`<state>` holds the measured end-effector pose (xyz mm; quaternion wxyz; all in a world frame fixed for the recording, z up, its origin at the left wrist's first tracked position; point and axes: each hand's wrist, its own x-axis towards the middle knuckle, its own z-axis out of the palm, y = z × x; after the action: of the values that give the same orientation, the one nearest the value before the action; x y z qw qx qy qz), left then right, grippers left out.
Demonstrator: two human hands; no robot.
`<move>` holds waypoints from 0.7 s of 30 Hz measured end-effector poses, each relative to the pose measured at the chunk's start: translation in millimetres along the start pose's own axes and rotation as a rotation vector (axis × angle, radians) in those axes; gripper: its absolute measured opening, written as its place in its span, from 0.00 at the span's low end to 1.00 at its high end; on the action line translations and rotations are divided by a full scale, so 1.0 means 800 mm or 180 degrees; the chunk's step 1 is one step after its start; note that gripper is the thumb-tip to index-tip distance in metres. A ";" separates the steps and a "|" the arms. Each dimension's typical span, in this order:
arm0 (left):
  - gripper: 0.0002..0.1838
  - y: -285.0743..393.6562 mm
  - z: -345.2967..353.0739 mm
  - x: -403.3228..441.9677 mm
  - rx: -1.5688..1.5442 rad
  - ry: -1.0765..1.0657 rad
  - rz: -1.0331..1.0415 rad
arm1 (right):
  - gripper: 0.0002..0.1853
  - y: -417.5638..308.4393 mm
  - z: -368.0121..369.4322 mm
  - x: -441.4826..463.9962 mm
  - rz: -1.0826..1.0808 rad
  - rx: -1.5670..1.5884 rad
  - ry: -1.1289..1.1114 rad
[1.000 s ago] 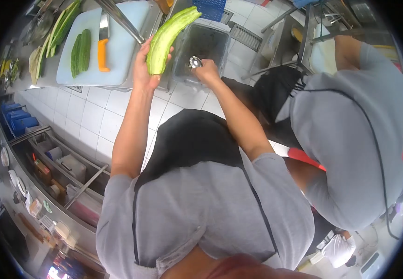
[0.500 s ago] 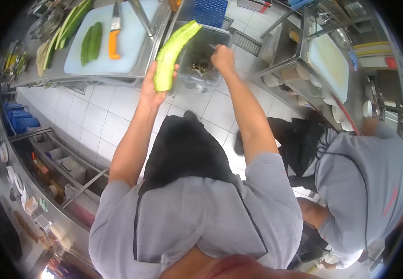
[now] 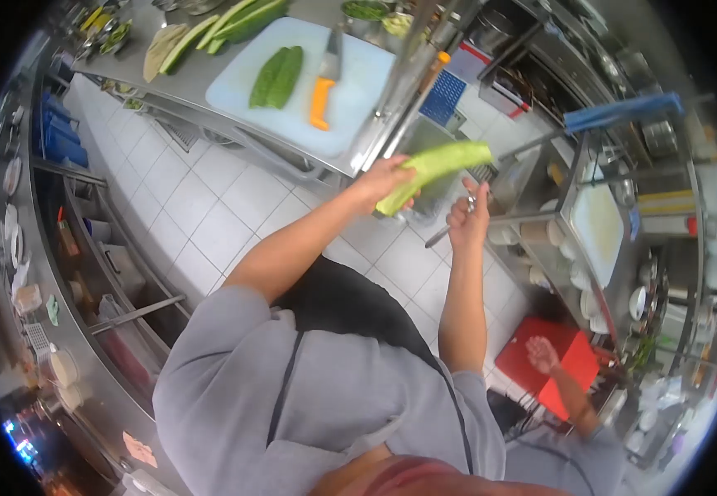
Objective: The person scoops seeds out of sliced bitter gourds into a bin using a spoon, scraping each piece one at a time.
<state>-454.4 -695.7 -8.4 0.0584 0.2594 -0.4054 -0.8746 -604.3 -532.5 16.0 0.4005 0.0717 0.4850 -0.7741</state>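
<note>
My left hand (image 3: 388, 183) is wrapped round the lower end of a long, curved, pale green peeled gourd (image 3: 445, 163). The gourd's far end points right, above a clear plastic bin (image 3: 431, 207). My right hand (image 3: 468, 219) is closed on a small tool with a metal part and a dark handle, which looks like a peeler (image 3: 437, 240); it is apart from the gourd. On the white cutting board (image 3: 226, 93) to the left lie two dark green bumpy vegetable pieces (image 3: 277, 77) and a knife with an orange handle (image 3: 321, 101).
Green strips of vegetable (image 3: 238, 23) lie on the steel counter behind the board. A co-worker's hand (image 3: 543, 354) is over a red box-like thing (image 3: 524, 355) at lower right. A steel rack with another board (image 3: 598, 231) stands at right. Shelving (image 3: 119, 273) lines the left.
My view has turned, and the board now appears farther right. The gourd has tilted from near upright to mostly sideways. My right hand has drawn back from over the bin. The co-worker appears lower down.
</note>
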 end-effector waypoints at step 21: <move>0.35 0.257 -0.359 -0.104 0.1703 0.2516 0.1631 | 0.10 0.077 0.092 0.004 0.0273 -0.1892 -0.0328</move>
<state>-261.5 -1001.0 23.1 0.3497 0.4673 -0.6113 -0.5345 -543.8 -606.8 9.8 0.4602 -0.0675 0.6659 -0.5832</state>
